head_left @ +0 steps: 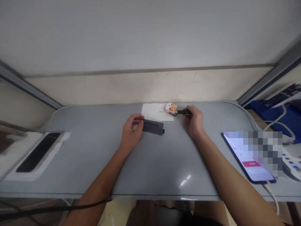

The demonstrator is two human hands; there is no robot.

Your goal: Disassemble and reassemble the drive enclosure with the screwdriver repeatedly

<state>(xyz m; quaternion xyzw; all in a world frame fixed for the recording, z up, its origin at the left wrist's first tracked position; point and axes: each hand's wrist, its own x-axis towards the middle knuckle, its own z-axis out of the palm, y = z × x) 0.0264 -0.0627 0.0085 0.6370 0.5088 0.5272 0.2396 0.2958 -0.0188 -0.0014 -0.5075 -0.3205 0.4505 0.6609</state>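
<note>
My left hand (133, 130) pinches the left end of a dark grey, flat rectangular device (153, 126) with a row of vent slots and a small black tab at its right end. The device is over the grey table; its exact kind I cannot tell. In my right hand (194, 121) is a screwdriver (182, 112) with a black and yellow handle, its thin metal shaft pointing left. The shaft passes in front of a small orange and white animal-face trinket (171, 108). Both the shaft and the trinket are over a white sheet of paper (150, 110).
A lit smartphone (249, 160) with a cable lies on the right, beside a white power strip (291, 163). On the left, a dark phone-like slab (39, 152) rests on white material. The wall (113, 88) closes off the table's (94, 175) back edge.
</note>
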